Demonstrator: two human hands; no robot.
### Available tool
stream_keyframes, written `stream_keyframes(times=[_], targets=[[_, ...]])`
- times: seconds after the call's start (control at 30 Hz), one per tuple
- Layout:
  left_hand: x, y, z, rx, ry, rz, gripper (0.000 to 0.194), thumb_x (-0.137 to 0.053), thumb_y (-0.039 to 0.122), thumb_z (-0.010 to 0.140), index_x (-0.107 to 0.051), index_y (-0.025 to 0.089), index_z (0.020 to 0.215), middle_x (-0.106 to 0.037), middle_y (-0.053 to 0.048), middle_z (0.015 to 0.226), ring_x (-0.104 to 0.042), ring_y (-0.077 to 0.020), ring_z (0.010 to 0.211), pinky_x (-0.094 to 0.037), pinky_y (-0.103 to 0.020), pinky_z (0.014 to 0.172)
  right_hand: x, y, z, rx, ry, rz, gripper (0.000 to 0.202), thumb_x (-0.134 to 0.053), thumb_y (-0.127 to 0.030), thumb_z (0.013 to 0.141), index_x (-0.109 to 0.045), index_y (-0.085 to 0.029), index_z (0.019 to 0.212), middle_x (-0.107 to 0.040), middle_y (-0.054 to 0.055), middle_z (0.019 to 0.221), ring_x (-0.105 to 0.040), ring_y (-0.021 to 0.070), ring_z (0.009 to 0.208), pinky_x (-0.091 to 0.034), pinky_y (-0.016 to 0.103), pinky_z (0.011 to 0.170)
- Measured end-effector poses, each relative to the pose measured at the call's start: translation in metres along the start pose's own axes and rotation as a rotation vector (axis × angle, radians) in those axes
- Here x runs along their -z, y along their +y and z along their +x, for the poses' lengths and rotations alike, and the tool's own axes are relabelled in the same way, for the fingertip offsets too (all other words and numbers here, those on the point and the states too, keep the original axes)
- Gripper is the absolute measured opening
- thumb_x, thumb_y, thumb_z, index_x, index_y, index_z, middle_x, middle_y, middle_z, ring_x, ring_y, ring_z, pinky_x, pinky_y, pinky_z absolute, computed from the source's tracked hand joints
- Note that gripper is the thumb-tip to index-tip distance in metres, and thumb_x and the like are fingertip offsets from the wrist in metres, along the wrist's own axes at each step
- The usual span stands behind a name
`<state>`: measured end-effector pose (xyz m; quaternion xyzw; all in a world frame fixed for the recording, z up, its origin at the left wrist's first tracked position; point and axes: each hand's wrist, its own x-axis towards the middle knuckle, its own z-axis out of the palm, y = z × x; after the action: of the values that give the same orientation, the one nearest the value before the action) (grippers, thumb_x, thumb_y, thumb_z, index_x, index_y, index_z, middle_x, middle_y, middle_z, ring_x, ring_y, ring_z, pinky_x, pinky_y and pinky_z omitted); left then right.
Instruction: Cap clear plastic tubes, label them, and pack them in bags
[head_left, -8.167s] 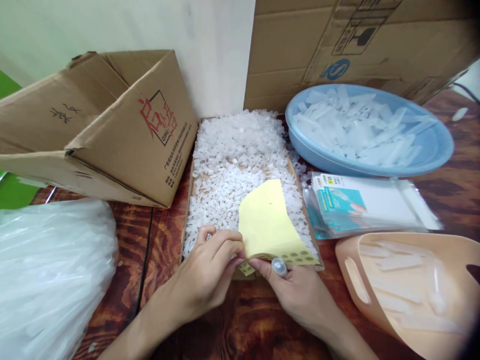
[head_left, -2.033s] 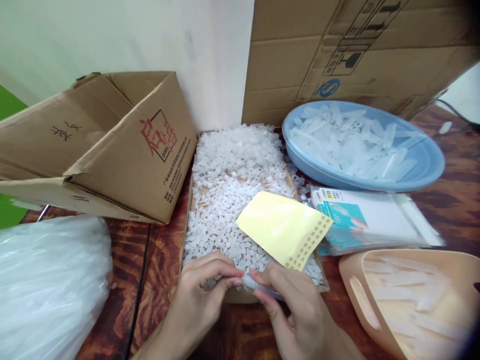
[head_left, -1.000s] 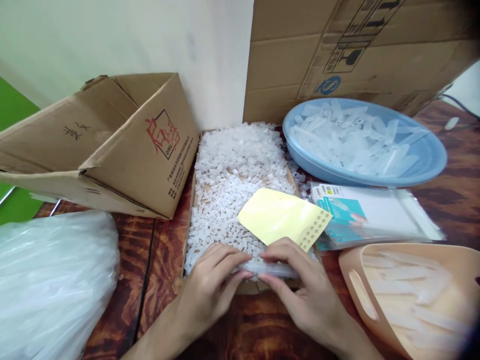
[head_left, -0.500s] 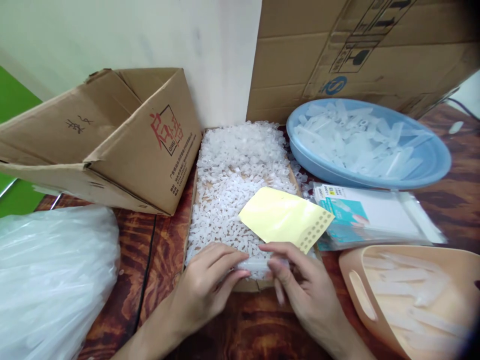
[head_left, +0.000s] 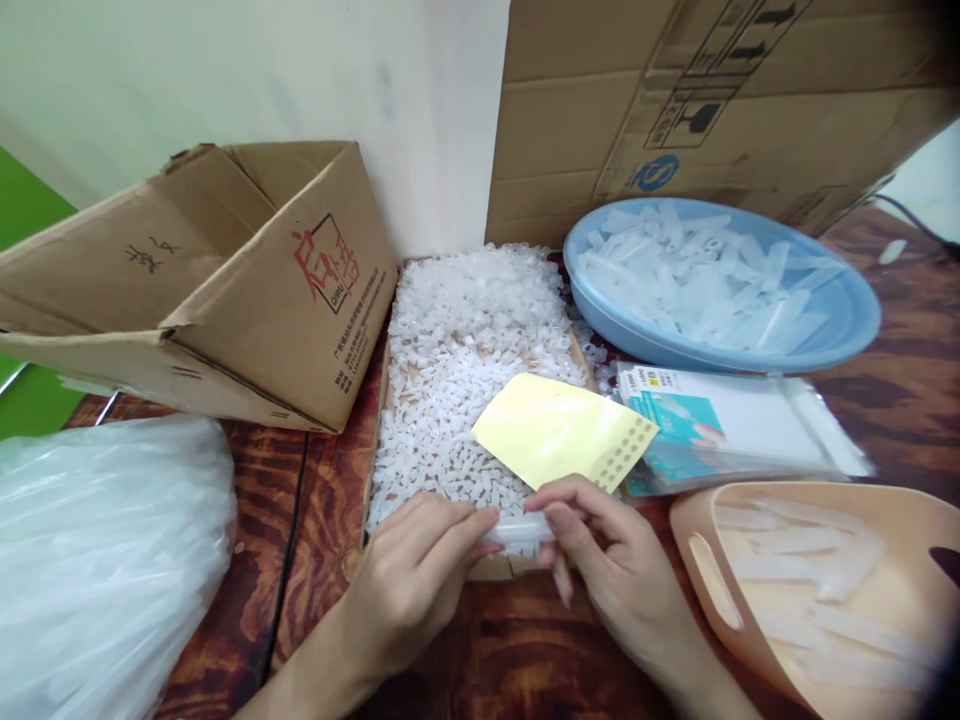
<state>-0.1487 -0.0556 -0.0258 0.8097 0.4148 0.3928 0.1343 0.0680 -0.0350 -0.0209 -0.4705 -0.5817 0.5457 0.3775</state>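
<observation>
A translucent white plastic tube (head_left: 520, 530) lies level between my two hands, over the near edge of a shallow cardboard tray (head_left: 491, 568). My left hand (head_left: 427, 570) pinches its left end with thumb and fingers. The right end is between the thumb and index finger of my right hand (head_left: 611, 560), whose lower fingers curl beneath. Small white pieces (head_left: 442, 430) cover the near part of the tray, and clear ring-like pieces (head_left: 480, 290) are heaped at its far part. On the pieces rests a yellow sheet (head_left: 559, 425) with rows of small round dots along its right edge.
An open cardboard box (head_left: 292, 310) stands at the left, with a filled plastic bag (head_left: 105, 560) before it. To the right are a blue basin (head_left: 675, 352) of clear pieces, packaged packets (head_left: 757, 425) and a peach bin (head_left: 694, 520) holding several tubes. A large carton (head_left: 577, 120) stands behind.
The view has shifted slightly, so the surroundings appear a little further left. Both hands still grip the tube, and more of its left part shows beyond my left fingertips.
</observation>
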Motion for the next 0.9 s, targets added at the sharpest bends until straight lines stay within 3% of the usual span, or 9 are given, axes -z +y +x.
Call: stream_keyframes(times=[0.1, 0.23, 0.33, 0.4, 0.53, 0.63, 0.7, 0.77, 0.9], targets=[[0.005, 0.004, 0.004, 0.188, -0.07, -0.18, 0.025, -0.063, 0.013, 0.097, -0.067, 0.019, 0.122, -0.077, -0.008, 0.102, -0.072, -0.0193, 0.091, -0.058, -0.028, 0.08, 0.006, -0.006, 0.0, 0.198, -0.048, -0.013, 0.029, -0.071, -0.041, 0.095, -0.074, -0.028, 0.121, -0.074, 0.007, 0.109, -0.073, 0.0211, 0.097, -0.061, 0.028, 0.083], [0.012, 0.011, 0.007, 0.337, -0.257, -0.387, 0.031, -0.059, 0.022, 0.101, -0.067, 0.027, 0.13, -0.079, -0.004, 0.104, -0.075, -0.0204, 0.098, -0.059, -0.028, 0.086, 0.013, -0.013, -0.006, 0.238, -0.256, 0.064, 0.036, -0.066, -0.039, 0.099, -0.067, -0.04, 0.135, -0.071, 0.005, 0.131, -0.062, 0.0249, 0.13, -0.05, 0.04, 0.11], [0.016, 0.013, 0.009, 0.482, -0.292, -0.57, 0.03, -0.051, 0.027, 0.105, -0.069, 0.026, 0.129, -0.079, -0.003, 0.089, -0.076, -0.0195, 0.086, -0.06, -0.028, 0.081, 0.016, -0.018, -0.011, 0.098, -0.441, 0.215, 0.053, -0.065, -0.049, 0.098, -0.053, -0.037, 0.148, -0.07, 0.009, 0.136, -0.063, 0.0279, 0.129, -0.049, 0.048, 0.111], [0.018, 0.013, 0.011, 0.57, -0.358, -0.708, 0.03, -0.048, 0.032, 0.106, -0.072, 0.024, 0.121, -0.078, -0.003, 0.082, -0.075, -0.0184, 0.078, -0.06, -0.028, 0.079, 0.016, -0.019, -0.011, 0.057, -0.483, 0.241, 0.049, -0.061, -0.046, 0.1, -0.053, -0.036, 0.147, -0.067, 0.01, 0.139, -0.066, 0.0273, 0.126, -0.051, 0.048, 0.108], [0.021, 0.015, 0.015, 0.641, -0.608, -0.9, 0.043, -0.045, 0.046, 0.106, -0.076, 0.019, 0.093, -0.076, -0.007, 0.077, -0.073, -0.019, 0.074, -0.059, -0.029, 0.078, 0.011, -0.019, -0.007, 0.194, -0.424, 0.23, 0.02, -0.065, -0.04, 0.1, -0.075, -0.031, 0.115, -0.078, 0.005, 0.118, -0.069, 0.0239, 0.119, -0.043, 0.047, 0.115], [0.02, 0.019, 0.015, 0.66, -0.704, -1.013, 0.051, -0.045, 0.055, 0.103, -0.075, 0.017, 0.087, -0.077, -0.008, 0.077, -0.074, -0.0199, 0.074, -0.058, -0.03, 0.078, 0.004, -0.019, -0.004, 0.235, -0.396, 0.296, 0.016, -0.072, -0.043, 0.094, -0.077, -0.028, 0.096, -0.083, 0.001, 0.09, -0.076, 0.022, 0.098, -0.039, 0.05, 0.116], [0.018, 0.022, 0.014, 0.68, -0.665, -1.0, 0.044, -0.055, 0.054, 0.099, -0.076, 0.018, 0.086, -0.077, -0.007, 0.078, -0.074, -0.0201, 0.075, -0.058, -0.028, 0.076, 0.0, -0.019, -0.002, 0.23, -0.346, 0.337, 0.019, -0.076, -0.046, 0.089, -0.077, -0.027, 0.088, -0.083, 0.0, 0.082, -0.077, 0.0215, 0.091, -0.043, 0.048, 0.112], [0.015, 0.025, 0.012, 0.662, -0.525, -0.843, 0.031, -0.069, 0.047, 0.093, -0.075, 0.018, 0.083, -0.077, -0.004, 0.077, -0.073, -0.0189, 0.075, -0.057, -0.025, 0.073, -0.005, -0.018, -0.001, 0.231, -0.27, 0.379, 0.02, -0.081, -0.046, 0.085, -0.078, -0.026, 0.083, -0.082, 0.0, 0.076, -0.077, 0.0217, 0.086, -0.048, 0.045, 0.106], [0.005, 0.03, 0.011, 0.421, -0.227, -0.36, 0.011, -0.069, 0.026, 0.095, -0.07, 0.018, 0.088, -0.074, -0.001, 0.077, -0.069, -0.015, 0.068, -0.051, -0.023, 0.065, -0.012, -0.012, -0.002, 0.236, -0.017, 0.422, 0.017, -0.088, -0.041, 0.079, -0.079, -0.025, 0.081, -0.081, 0.002, 0.075, -0.075, 0.0236, 0.084, -0.057, 0.039, 0.09]])
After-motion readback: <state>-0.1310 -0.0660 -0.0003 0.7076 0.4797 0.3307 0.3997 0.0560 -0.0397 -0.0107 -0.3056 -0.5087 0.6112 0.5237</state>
